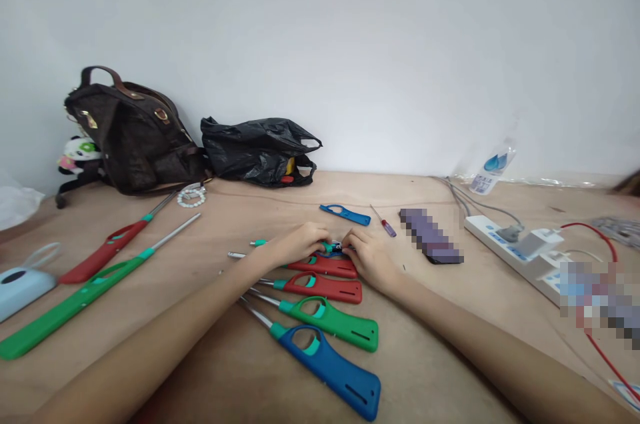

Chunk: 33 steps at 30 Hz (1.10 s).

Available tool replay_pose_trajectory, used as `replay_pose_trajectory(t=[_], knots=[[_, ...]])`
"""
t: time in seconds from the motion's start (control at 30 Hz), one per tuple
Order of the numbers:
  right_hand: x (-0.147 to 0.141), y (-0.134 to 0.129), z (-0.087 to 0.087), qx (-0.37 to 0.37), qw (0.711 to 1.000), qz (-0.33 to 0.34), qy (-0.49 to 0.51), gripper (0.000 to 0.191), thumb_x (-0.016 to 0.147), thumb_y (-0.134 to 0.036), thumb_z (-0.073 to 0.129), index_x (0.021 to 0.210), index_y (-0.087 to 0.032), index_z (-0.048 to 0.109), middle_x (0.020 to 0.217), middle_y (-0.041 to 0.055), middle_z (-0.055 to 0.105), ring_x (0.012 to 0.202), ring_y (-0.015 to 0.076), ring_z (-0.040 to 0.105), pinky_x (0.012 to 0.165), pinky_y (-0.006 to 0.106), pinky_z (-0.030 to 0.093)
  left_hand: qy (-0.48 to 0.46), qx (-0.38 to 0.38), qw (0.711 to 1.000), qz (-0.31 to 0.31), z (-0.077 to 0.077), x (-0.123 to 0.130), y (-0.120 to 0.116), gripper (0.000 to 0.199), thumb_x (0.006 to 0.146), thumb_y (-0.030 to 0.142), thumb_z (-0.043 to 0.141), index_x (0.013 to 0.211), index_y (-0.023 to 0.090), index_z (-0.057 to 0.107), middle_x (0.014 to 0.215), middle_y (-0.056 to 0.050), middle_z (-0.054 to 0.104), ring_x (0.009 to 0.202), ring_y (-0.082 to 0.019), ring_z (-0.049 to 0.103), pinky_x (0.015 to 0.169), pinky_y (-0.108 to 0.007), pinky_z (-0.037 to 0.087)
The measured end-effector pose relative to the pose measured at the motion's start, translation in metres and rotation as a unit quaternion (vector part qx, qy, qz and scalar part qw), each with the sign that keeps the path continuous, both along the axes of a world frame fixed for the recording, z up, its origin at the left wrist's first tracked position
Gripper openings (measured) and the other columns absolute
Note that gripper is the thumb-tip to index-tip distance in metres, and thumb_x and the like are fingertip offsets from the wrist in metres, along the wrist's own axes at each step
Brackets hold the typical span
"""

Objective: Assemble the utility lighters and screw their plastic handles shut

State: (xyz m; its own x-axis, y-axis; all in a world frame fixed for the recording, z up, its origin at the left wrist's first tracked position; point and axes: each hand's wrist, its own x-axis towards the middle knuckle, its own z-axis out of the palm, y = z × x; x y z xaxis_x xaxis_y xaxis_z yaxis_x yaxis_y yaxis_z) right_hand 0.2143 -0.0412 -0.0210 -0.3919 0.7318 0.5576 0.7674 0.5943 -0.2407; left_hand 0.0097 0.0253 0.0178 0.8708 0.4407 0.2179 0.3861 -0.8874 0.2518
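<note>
My left hand (305,244) has its fingers closed on an opened blue gas lighter (330,252), whose inner teal and metal parts show. My right hand (369,256) pinches at the right end of that same lighter; any small part between its fingertips is too small to make out. A loose blue half-shell (346,215) lies just beyond the hands, beside a small screwdriver (389,228). Nearer to me, a row of closed lighters fans out: a red one (325,266), another red lighter (320,287), a green one (333,324) and a blue lighter (333,367).
Left lie a long red lighter (107,251), a long green lighter (80,304) and a pale blue device (25,287). A dark backpack (135,137), black plastic bag (255,147) and bead bracelet (192,195) sit behind. Rightward are a phone (431,237), power strip (500,237) and bottle (493,167).
</note>
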Motion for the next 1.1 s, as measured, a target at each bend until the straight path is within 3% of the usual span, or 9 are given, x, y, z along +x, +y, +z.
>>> replay_pose_trajectory(t=[0.5,0.83,1.1], knots=[[0.000,0.001,0.001,-0.026,0.999,-0.004,0.021,0.012,0.085,-0.008,0.053,0.082,-0.019,0.054,0.085,0.0049,0.060,0.081,0.0188,0.058,0.074,0.030,0.048,0.014,0.066,0.998,-0.019,0.000,0.001,-0.001,0.020,0.087,0.006,0.048,0.090,0.016,0.065,0.092,-0.005,0.059,0.089,-0.019,0.056,0.079,-0.027,0.043],[0.000,0.000,0.000,-0.019,0.999,0.007,0.040,0.014,0.084,-0.005,0.053,0.081,-0.019,0.055,0.084,0.0049,0.060,0.080,0.0193,0.058,0.073,0.031,0.049,-0.043,0.027,0.998,-0.029,-0.017,0.001,0.008,0.018,0.089,0.009,0.046,0.091,0.015,0.063,0.088,-0.005,0.056,0.088,-0.018,0.054,0.078,-0.026,0.043],[-0.001,0.000,0.000,-0.012,0.999,0.018,0.045,0.016,0.084,-0.005,0.050,0.081,-0.019,0.055,0.085,0.0053,0.060,0.081,0.0197,0.058,0.074,0.032,0.049,-0.034,0.018,0.999,-0.022,-0.011,0.003,0.000,0.022,0.088,0.007,0.043,0.092,0.015,0.062,0.087,-0.005,0.055,0.084,-0.017,0.055,0.075,-0.023,0.042]])
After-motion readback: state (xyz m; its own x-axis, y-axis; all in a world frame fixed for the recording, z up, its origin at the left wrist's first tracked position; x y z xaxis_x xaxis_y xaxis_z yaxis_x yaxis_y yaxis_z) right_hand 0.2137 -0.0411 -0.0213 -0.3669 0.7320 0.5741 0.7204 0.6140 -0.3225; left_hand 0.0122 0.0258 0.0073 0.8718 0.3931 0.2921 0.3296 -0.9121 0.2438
